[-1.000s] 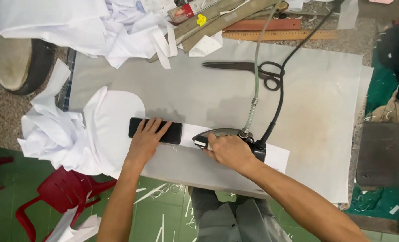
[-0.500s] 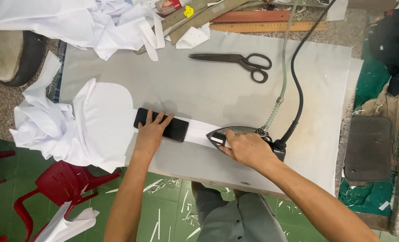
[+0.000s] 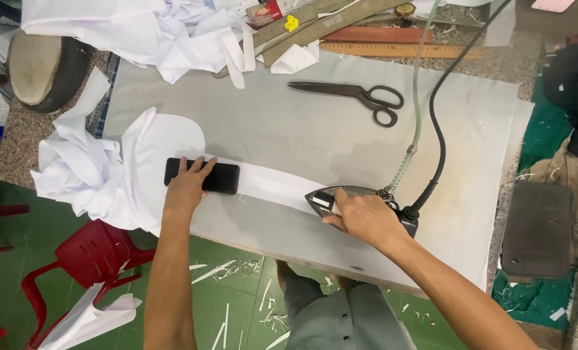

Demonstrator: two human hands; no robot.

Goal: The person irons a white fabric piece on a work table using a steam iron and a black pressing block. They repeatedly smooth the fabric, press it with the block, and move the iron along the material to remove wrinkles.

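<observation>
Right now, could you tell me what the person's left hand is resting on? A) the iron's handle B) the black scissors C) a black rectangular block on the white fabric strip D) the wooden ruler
C: the left hand lies flat on the black rectangular block pinning the white fabric strip, while the right hand grips the iron.

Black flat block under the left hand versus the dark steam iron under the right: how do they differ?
The black flat block is a plain rectangle with no cord; the dark steam iron is pointed, with a cable and hose. The left hand lies flat on the block; the right hand grips the iron. Both sit on the white cloth strip.
</observation>
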